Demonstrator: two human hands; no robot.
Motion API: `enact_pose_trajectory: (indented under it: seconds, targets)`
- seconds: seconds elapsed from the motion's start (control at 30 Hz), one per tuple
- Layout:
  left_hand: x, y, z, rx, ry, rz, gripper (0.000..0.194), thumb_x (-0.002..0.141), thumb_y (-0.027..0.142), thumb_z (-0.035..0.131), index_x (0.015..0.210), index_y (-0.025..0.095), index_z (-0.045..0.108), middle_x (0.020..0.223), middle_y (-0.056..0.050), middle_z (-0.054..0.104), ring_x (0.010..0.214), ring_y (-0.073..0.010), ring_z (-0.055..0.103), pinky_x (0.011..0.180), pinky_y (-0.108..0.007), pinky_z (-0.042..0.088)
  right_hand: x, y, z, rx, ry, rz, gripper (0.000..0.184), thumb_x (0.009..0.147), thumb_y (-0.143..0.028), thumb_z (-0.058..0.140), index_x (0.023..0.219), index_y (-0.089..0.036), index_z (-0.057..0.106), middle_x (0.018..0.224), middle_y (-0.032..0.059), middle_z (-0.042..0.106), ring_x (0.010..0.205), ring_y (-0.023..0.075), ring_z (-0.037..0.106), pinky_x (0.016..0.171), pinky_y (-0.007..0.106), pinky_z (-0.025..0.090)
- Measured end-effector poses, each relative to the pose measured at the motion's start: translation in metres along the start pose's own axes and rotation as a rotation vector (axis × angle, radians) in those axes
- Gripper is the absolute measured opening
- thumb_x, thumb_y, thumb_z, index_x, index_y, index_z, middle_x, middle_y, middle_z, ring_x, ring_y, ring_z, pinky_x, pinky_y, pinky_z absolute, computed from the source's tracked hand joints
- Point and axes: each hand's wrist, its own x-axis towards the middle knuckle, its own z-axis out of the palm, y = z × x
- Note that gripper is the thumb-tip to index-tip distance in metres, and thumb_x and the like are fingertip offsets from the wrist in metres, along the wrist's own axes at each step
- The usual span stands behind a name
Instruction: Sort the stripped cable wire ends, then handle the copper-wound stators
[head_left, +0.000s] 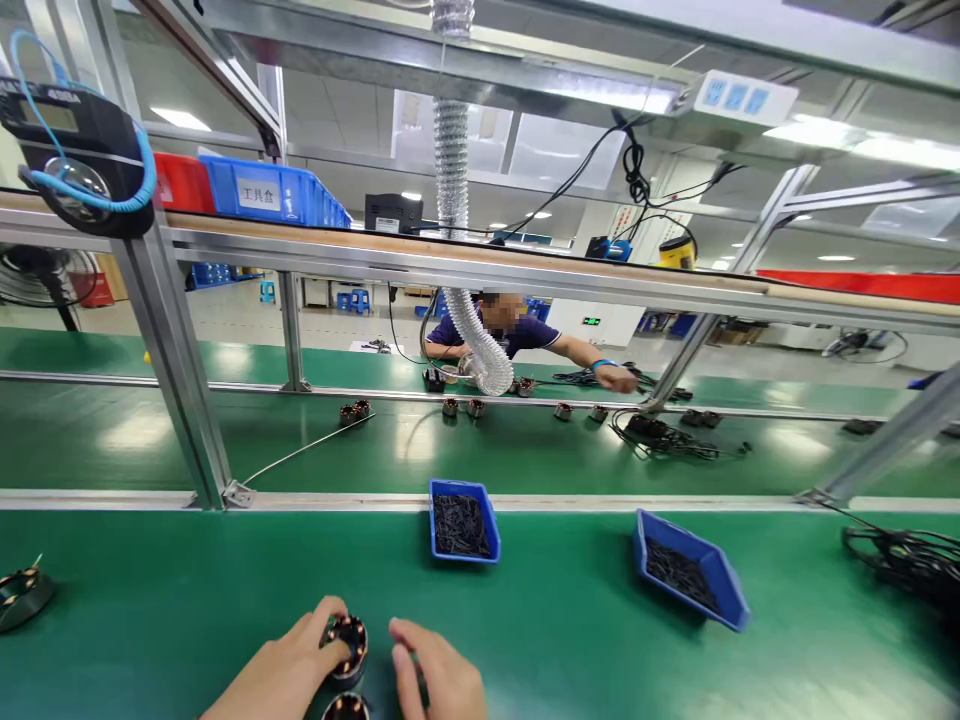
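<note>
My left hand [296, 660] grips a motor stator [355, 650], a dark ring with copper windings, its thumb and fingers at the ring's left side and inner edge. Just below it, a second stator [346, 708] is cut off by the bottom of the picture. My right hand [439, 672] is to the right of both, fingers apart and curved, touching neither stator. Nothing shows in this hand, though its palm is partly hidden.
Two blue bins [463, 556] [694, 600] hold short black pieces. Another stator [24, 597] lies far left, a black cable bundle [907, 560] far right. Metal posts [169, 350] carry a shelf overhead. Across the conveyor, a person [536, 335] reaches out beneath a flexible duct [480, 345].
</note>
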Motion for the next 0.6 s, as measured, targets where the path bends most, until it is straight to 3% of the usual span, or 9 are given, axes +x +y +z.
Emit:
enact_pose_trajectory:
  seconds: [0.13, 0.23, 0.37, 0.5, 0.6]
  targets:
    - [0.005, 0.013, 0.006, 0.149, -0.053, -0.111, 0.024, 0.072, 0.017, 0.056, 0.093, 0.024, 0.066, 0.118, -0.007, 0.056, 0.105, -0.0271, 0.062, 0.084, -0.034, 0.053, 0.013, 0.006, -0.025, 0.143, -0.069, 0.137, 0.028, 0.099, -0.035, 0.049, 0.103, -0.024, 0.074, 0.088, 0.0064, 0.08, 0.075, 0.019, 0.077, 0.066, 0.022, 0.059]
    - [0.006, 0.018, 0.007, 0.192, -0.073, -0.118, 0.023, 0.071, 0.018, 0.058, 0.092, 0.023, 0.066, 0.119, -0.008, 0.056, 0.107, -0.0284, 0.062, 0.089, -0.038, 0.053, 0.018, 0.01, -0.033, 0.248, -0.213, 0.26, 0.024, 0.094, -0.037, 0.056, 0.097, -0.023, 0.076, 0.083, 0.0051, 0.08, 0.07, 0.0187, 0.076, 0.061, 0.02, 0.057]
    - [0.002, 0.014, 0.009, 0.191, -0.038, -0.138, 0.019, 0.072, 0.021, 0.061, 0.09, 0.023, 0.066, 0.119, -0.007, 0.057, 0.106, -0.0288, 0.062, 0.087, -0.039, 0.055, 0.014, 0.012, -0.018, 0.396, -0.375, 0.387, 0.025, 0.081, -0.046, 0.068, 0.083, -0.023, 0.078, 0.072, 0.0038, 0.078, 0.061, 0.0194, 0.072, 0.049, 0.021, 0.052]
    - [0.0, 0.011, 0.013, 0.168, -0.022, -0.121, 0.012, 0.072, 0.02, 0.062, 0.083, 0.022, 0.067, 0.116, -0.006, 0.058, 0.103, -0.0261, 0.063, 0.086, -0.035, 0.055, 0.003, 0.005, 0.004, 0.461, -0.309, 0.442, 0.027, 0.073, -0.049, 0.073, 0.079, -0.023, 0.076, 0.064, 0.0019, 0.075, 0.052, 0.0173, 0.067, 0.044, 0.02, 0.048]
    - [0.0, 0.01, 0.015, 0.144, -0.014, -0.088, 0.012, 0.072, 0.018, 0.061, 0.082, 0.022, 0.066, 0.113, -0.005, 0.058, 0.101, -0.025, 0.063, 0.085, -0.034, 0.055, 0.0, 0.0, 0.009, 0.472, -0.294, 0.456, 0.025, 0.073, -0.046, 0.074, 0.08, -0.022, 0.076, 0.063, 0.0016, 0.075, 0.052, 0.0164, 0.067, 0.045, 0.019, 0.049]
